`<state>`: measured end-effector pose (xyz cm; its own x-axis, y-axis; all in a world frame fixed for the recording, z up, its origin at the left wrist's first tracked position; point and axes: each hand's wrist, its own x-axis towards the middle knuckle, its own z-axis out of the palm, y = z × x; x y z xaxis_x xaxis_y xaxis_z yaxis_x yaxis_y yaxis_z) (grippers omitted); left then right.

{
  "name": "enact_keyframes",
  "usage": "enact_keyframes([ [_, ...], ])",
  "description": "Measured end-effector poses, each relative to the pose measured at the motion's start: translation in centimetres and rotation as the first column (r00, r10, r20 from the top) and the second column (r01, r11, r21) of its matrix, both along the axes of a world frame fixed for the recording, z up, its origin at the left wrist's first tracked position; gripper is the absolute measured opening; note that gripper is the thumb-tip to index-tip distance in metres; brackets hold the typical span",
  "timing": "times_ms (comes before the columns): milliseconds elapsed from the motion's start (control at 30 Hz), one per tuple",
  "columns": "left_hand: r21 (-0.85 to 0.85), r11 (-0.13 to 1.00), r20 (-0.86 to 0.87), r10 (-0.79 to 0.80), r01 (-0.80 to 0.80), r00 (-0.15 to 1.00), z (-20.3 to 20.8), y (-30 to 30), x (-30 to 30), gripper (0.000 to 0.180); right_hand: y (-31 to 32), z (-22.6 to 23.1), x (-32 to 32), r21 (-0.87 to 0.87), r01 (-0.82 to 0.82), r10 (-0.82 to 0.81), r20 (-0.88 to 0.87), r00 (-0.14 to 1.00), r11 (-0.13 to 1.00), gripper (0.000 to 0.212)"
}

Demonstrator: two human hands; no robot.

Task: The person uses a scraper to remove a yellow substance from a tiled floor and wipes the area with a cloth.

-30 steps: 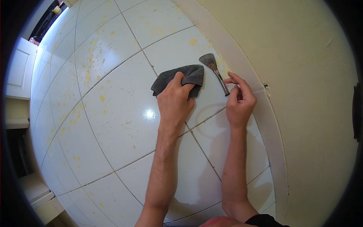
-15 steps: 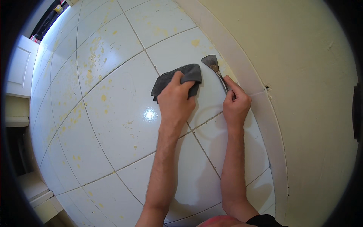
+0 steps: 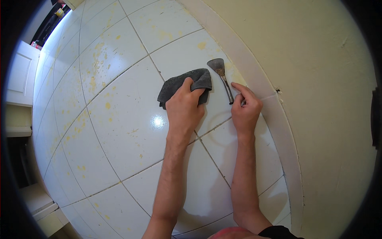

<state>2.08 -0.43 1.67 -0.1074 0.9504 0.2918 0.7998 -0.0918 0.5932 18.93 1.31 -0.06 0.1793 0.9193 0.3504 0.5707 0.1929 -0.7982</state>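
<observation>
My left hand (image 3: 184, 104) is closed around a dark grey folded cloth (image 3: 175, 86) pressed on the white tiled floor (image 3: 119, 143). To its right lies a scraper (image 3: 223, 79) with a wide flared blade pointing away and a thin metal handle pointing back toward me. My right hand (image 3: 246, 109) is just right of the handle's near end, with a small gap between them. Its index finger stretches out and its thumb stands apart, while the other fingers curl; nothing shows in its grasp.
Yellowish spots (image 3: 95, 75) are scattered over the tiles, mostly on the left. A pale skirting strip (image 3: 254, 71) and a cream wall (image 3: 326, 99) bound the floor on the right. At the far left stand a white panelled door (image 3: 22, 75) and a shelf (image 3: 38, 201).
My right hand has let go of the scraper, which now lies on the floor apart from the fingers. My left hand and the cloth have barely moved.
</observation>
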Motion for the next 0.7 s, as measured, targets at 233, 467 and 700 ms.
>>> enact_keyframes([
  [233,0.011,0.984,-0.039,0.177,-0.176,0.983,0.8,0.1,-1.6,0.039,0.4,-1.2,0.7,0.102,-0.017,0.004,0.126,0.992,0.995,0.042],
  [467,0.142,0.990,0.036,-0.002,-0.003,0.999,1.2,0.0,0.5,0.039,0.2,-0.6,0.1,0.091,-0.007,0.003,0.053,0.999,0.996,0.043],
  [700,0.031,0.999,-0.089,0.047,-0.044,0.995,-0.2,0.1,-0.1,0.037,0.5,-1.0,0.4,0.110,-0.075,0.061,0.128,0.990,0.991,0.049],
])
